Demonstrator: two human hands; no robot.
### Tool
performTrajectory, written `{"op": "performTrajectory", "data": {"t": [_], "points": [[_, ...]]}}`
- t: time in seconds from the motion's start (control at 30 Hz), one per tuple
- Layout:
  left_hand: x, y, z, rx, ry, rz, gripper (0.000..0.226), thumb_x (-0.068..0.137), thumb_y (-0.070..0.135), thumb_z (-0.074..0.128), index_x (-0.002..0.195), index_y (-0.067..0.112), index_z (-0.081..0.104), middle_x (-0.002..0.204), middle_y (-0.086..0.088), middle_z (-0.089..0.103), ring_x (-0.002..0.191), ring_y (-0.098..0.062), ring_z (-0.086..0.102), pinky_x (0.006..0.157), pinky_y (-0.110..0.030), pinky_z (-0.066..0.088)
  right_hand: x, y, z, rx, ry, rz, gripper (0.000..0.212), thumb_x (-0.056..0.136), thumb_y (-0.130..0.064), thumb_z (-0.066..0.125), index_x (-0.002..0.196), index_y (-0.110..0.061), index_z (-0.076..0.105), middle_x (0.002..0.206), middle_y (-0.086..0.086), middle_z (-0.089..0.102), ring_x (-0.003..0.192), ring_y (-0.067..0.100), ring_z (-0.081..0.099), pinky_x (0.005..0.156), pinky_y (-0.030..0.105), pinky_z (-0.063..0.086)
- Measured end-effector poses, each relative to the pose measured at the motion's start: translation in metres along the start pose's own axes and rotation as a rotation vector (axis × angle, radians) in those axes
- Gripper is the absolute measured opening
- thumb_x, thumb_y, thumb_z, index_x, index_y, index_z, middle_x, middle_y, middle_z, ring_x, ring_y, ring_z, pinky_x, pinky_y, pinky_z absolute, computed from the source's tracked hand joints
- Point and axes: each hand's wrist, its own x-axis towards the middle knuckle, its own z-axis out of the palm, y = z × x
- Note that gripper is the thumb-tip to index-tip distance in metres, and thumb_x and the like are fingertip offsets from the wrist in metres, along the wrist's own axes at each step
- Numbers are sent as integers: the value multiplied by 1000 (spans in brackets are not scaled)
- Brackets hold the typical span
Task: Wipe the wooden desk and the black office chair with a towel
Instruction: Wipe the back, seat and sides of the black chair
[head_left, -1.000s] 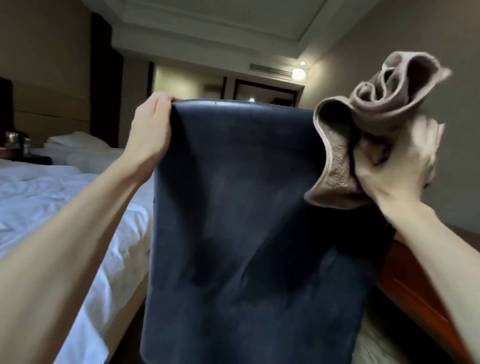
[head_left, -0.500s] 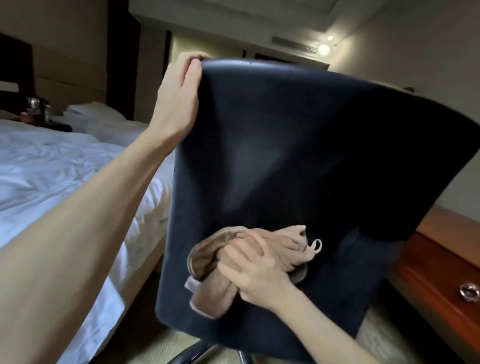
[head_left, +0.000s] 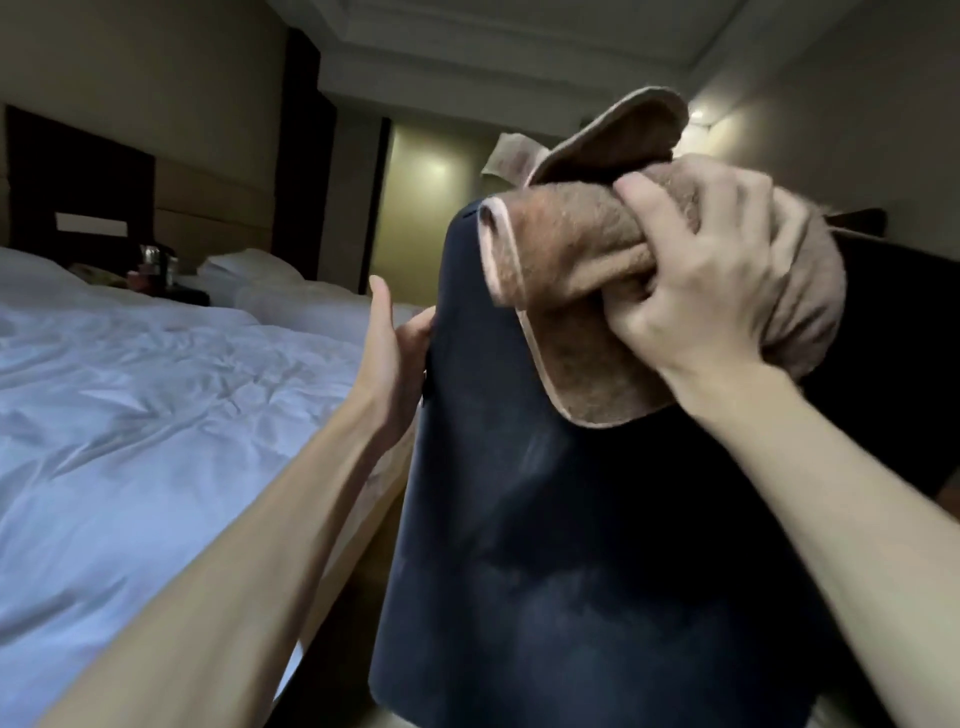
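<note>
Chair back (head_left: 571, 519), black and upright, fills the centre and right of the view, its rear face toward the camera. Right hand (head_left: 711, 291) is clenched around a bunched brown towel (head_left: 566, 244), pressing it against the top of the chair back; loose folds stand above the upper edge and a flap hangs down the rear face. Left hand (head_left: 395, 353) grips the chair back's left edge, thumb raised, fingers wrapped out of sight behind it. Bed (head_left: 156, 405) with rumpled white linen lies to the left. Desk cannot be made out.
</note>
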Motion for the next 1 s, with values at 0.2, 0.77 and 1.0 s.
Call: {"op": "performTrajectory", "data": {"t": [0.2, 0.77, 1.0], "points": [[6, -8, -1, -137, -80, -28, 105, 88, 90, 4, 136, 23, 68, 139, -2, 67, 132, -19, 60, 122, -46, 32, -176, -49, 29, 169, -327, -322, 46, 49, -28, 76, 95, -26, 75, 120, 11, 69, 106, 30, 56, 95, 47, 35], [-12, -28, -9, -298, -140, -69, 109, 89, 88, 5, 136, 11, 68, 144, -13, 62, 136, -24, 57, 115, -41, 39, 16, -42, -12, -2, 4, -281, 49, 75, -17, 59, 122, -26, 71, 133, 14, 65, 124, 35, 48, 103, 46, 24], [-14, -36, -16, -389, -229, -97, 108, 84, 91, 20, 143, 9, 58, 134, -12, 69, 112, -23, 73, 82, -30, 60, 23, -54, 12, 10, -61, -47, 35, 77, -32, 61, 111, -31, 71, 121, 3, 67, 110, 34, 61, 92, 46, 37]]}}
